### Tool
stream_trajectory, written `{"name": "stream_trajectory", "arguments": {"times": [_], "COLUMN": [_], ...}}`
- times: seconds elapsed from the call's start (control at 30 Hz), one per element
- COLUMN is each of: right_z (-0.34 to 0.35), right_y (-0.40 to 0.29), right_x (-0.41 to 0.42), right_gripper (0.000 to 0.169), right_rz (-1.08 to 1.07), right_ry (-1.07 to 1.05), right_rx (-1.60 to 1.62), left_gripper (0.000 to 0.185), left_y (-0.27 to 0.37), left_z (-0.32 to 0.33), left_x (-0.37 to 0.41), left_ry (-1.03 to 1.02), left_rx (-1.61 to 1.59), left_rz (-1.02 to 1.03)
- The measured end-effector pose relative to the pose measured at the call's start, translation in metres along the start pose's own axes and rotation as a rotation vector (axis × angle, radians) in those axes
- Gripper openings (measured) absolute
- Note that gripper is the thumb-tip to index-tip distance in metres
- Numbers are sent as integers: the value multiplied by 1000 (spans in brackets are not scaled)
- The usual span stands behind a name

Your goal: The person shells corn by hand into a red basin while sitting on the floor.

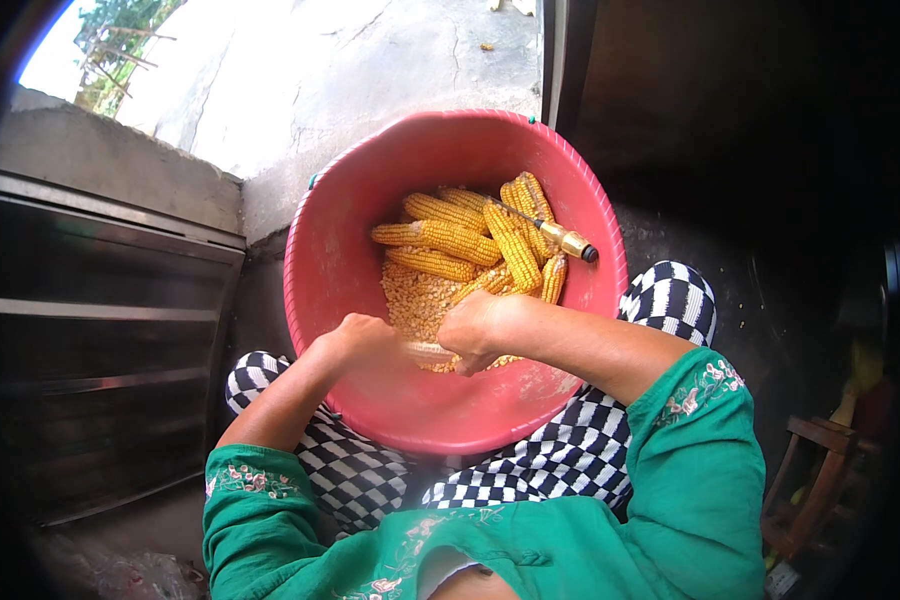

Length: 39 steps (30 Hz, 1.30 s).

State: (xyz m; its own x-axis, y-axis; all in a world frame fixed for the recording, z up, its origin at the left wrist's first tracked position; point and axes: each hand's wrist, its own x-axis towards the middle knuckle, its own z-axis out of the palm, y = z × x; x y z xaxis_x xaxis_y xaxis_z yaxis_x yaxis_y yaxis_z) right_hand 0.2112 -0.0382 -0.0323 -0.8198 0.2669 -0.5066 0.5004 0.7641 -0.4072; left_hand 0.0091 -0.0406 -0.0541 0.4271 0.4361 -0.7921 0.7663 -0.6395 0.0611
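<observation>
A pale, largely bare corn cob [429,350] spans the gap between my two fists, low over a red plastic tub [337,255]. My left hand [364,337], blurred by motion, is closed around its left end. The other end is in the grip of my right hand [474,330], whose fingers are partly hidden. Loose corn kernels [412,300] cover the tub's bottom. Several yellow ears of corn [457,240] are heaped beyond my hands. Across the ears on the right lies a screwdriver-like tool [566,240] with a gold and black handle and a thin metal shaft.
The tub sits between my knees, in black-and-white checked trousers [570,442]. On the left stand a metal door panel [97,337] and a low concrete ledge [120,157]. Bright concrete ground [390,60] lies beyond. A wooden stool [817,465] is at the lower right.
</observation>
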Motion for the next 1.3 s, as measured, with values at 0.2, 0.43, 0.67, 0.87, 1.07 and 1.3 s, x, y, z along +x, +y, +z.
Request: {"name": "stream_trajectory", "arguments": {"times": [0.2,0.43,0.67,0.87,1.07,1.3], "right_z": [-9,-8,-18,-13,-8,-7], "right_y": [-7,-1,3,5,9,8], "right_x": [-8,-7,-12,-8,2,-2], "right_gripper": [37,37,33,33,31,31], "right_rz": [-102,-34,-24,-8,-6,30], "right_ry": [-3,21,87,81,69,87], "right_rx": [28,23,-15,-56,-50,-43], "left_gripper": [47,83,57,54,47,49], "left_y": [-33,-97,-79,-101,-76,-62], "left_z": [-15,-201,-103,-5,-31,-44], "left_x": [1,-75,-40,-30,-32,-31], "left_ry": [-42,1343,774,546,610,615], "left_rx": [-26,-1219,-1001,-781,-729,-620], "left_rz": [-7,289,-25,-121,-93,-80]}}
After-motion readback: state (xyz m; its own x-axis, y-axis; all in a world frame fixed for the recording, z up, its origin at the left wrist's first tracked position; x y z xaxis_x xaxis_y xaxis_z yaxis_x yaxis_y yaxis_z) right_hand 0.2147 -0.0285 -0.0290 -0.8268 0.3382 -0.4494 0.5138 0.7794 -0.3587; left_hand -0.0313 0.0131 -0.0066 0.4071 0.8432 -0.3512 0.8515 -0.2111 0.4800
